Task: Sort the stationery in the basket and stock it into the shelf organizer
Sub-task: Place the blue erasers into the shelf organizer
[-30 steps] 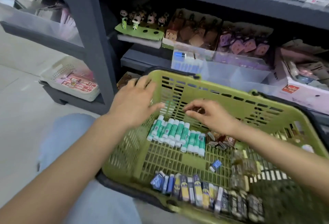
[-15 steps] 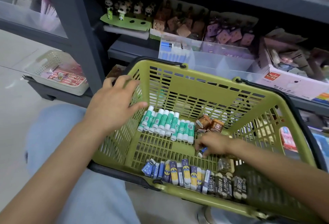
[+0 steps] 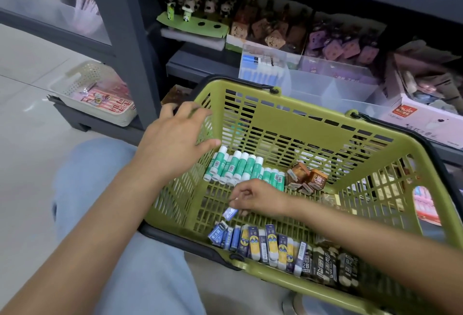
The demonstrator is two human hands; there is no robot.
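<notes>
Nearest the camera, a row of boxed erasers (image 3: 273,244) is standing on edge along the near wall of the green basket (image 3: 288,124), blue ones at the left end, dark 2B ones at the right. Just beyond, the right hand (image 3: 258,198) is pinching a small blue eraser (image 3: 230,213) by its upper end; its grip is clenched on that piece alone. The eraser is hanging tilted, long axis running from upper right down to lower left, free end pointing toward the blue end of the row. Risk, as a judgement: the pinch is taking only one end, so the piece could swing or slip and drop among the wrong sorts. The left hand (image 3: 175,139) is resting with relaxed fingers over the basket's left rim, grasping nothing. Farther in, the green glue sticks (image 3: 240,168) are lying side by side, caps toward the far wall. Beyond the basket, the clear shelf organizer (image 3: 325,81) is waiting, one compartment holding blue items.
</notes>
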